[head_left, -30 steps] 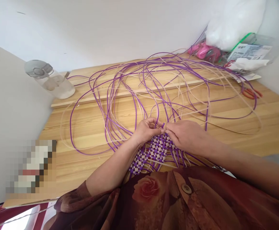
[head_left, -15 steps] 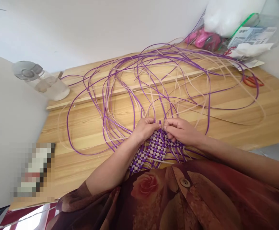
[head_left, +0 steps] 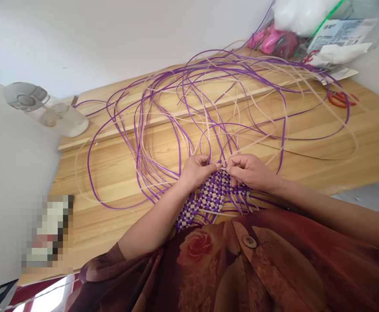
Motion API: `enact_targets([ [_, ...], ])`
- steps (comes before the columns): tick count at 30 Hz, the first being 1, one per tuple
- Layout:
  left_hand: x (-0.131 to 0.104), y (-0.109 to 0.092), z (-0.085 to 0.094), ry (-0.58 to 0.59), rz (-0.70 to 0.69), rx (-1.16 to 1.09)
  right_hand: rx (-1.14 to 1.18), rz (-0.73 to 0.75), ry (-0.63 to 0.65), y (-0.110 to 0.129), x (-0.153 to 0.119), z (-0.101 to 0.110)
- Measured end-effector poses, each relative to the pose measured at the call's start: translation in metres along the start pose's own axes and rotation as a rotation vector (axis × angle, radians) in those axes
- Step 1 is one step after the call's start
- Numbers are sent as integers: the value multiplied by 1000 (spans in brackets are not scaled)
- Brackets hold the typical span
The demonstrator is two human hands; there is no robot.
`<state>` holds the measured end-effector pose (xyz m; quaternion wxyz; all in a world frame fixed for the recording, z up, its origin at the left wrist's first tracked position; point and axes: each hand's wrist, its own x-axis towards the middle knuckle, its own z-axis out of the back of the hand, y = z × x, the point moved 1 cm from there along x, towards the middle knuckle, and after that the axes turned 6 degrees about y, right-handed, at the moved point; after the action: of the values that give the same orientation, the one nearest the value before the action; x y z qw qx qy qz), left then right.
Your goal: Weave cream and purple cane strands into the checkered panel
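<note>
Woven piece (head_left: 210,200): purple and beige checks. Loose strands (head_left: 138,145): purple, beige. Shirt (head_left: 233,271): maroon-brown, rose print. Bottle lid (head_left: 25,96): grey. Tabletop (head_left: 313,173): tan.

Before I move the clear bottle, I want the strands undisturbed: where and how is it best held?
Probably around the rounded body of the bottle, below the gray lid, coming from the front: the wall stands behind it, and purple strands lie close on its right.

Woven piece (head_left: 210,196) at the near side of the table (head_left: 309,171), left hand (head_left: 196,173) and right hand (head_left: 252,172) at its far end, strands (head_left: 138,145) spread behind it, bottle (head_left: 51,112) at the back left, bags (head_left: 302,17) in the back right corner.
</note>
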<state>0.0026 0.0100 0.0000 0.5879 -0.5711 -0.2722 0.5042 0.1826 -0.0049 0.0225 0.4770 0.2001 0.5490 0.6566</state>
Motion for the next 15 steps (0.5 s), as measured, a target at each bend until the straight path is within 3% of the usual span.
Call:
enact_targets([
  [3, -1, 0, 0, -10, -13, 47, -65, -12, 49, 2, -3, -1],
  [6, -1, 2, 0, -10, -14, 72, -306, 57, -68, 7, -13, -3],
  [10, -2, 4, -1, 20, 17, -7, -639, 319, -238, 17, -31, -4],
  [15, -3, 5, 0, 18, 27, -88, -929, 594, -133, 18, -43, -9],
])
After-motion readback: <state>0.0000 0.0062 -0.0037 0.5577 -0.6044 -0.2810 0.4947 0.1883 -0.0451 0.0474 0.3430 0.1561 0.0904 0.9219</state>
